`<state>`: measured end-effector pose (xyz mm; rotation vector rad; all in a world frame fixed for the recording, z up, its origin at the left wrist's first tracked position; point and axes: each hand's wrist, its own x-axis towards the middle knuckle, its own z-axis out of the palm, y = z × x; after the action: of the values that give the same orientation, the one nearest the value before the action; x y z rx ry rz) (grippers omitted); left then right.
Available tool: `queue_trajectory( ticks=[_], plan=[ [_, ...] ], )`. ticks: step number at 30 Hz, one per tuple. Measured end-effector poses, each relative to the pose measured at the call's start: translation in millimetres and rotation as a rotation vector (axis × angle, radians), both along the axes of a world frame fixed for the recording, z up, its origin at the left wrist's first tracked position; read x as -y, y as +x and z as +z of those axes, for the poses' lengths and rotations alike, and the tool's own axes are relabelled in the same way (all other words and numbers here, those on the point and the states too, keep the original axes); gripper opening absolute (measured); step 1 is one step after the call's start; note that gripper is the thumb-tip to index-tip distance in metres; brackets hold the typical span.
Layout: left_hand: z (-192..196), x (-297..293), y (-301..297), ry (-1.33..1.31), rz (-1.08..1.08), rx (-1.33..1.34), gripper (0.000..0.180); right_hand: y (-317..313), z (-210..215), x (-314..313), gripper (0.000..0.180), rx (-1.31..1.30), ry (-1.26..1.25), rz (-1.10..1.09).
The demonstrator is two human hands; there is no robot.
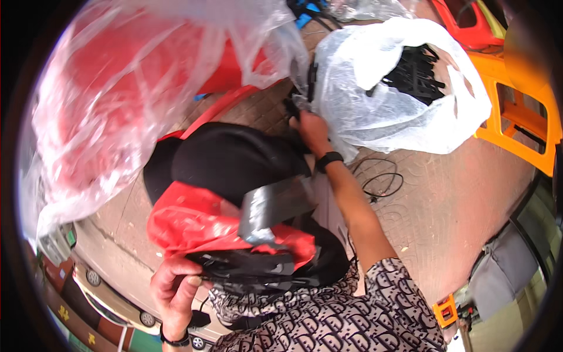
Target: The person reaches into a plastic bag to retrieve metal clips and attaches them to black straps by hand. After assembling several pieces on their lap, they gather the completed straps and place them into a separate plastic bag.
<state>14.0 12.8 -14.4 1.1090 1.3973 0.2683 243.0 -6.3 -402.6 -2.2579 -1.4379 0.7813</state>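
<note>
My left hand [176, 287] is low at the left, thumb and fingers pinched on the edge of a black plastic-looking piece [240, 264] at my lap. Red plastic sheeting [190, 214] is bunched over my black-clad legs [229, 155]. Above it is a shiny dark grey strip [275, 205], smeared by motion. My right arm reaches forward, and my right hand [314, 132] is closed on a small black piece [291, 109] beside a white plastic bag [366, 114]. Black strips [416, 73] show through the bag's opening.
A large clear plastic bag [135, 88] with red contents fills the far left. An orange plastic stool [522, 111] is at the right, and a red one [469, 26] stands farther back. A black cable [381, 176] lies coiled on the paving. A parked car [108, 293] is at lower left.
</note>
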Motion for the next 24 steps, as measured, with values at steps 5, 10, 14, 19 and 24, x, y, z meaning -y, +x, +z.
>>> queue_trajectory(
  ticks=[5, 10, 14, 19, 24],
  plan=[
    [6.9, 4.7, -7.7, -0.047, 0.106, 0.094, 0.009, 44.8, 94.2, -6.2, 0.022, -0.782, 0.016, -0.345],
    [14.5, 20.7, -20.3, -0.041, 0.107, 0.26, 0.009, 72.5, 278.7, -10.7, 0.033, -0.989, 0.162, -0.253],
    [32.4, 37.7, -39.1, -0.02, 0.092, 0.359, 0.01, 20.2, 380.4, -2.0, 0.038, -0.981, 0.109, 0.344],
    [34.7, 42.3, -50.4, 0.065, 0.068, 0.4, 0.007, -59.9, 366.5, 13.4, 0.028, -0.395, 0.332, 0.794],
    [24.5, 48.9, -59.6, 0.218, 0.074, 0.445, 0.009, -53.1, 389.5, 9.5, 0.04, -0.663, 0.293, 0.735]
  ],
)
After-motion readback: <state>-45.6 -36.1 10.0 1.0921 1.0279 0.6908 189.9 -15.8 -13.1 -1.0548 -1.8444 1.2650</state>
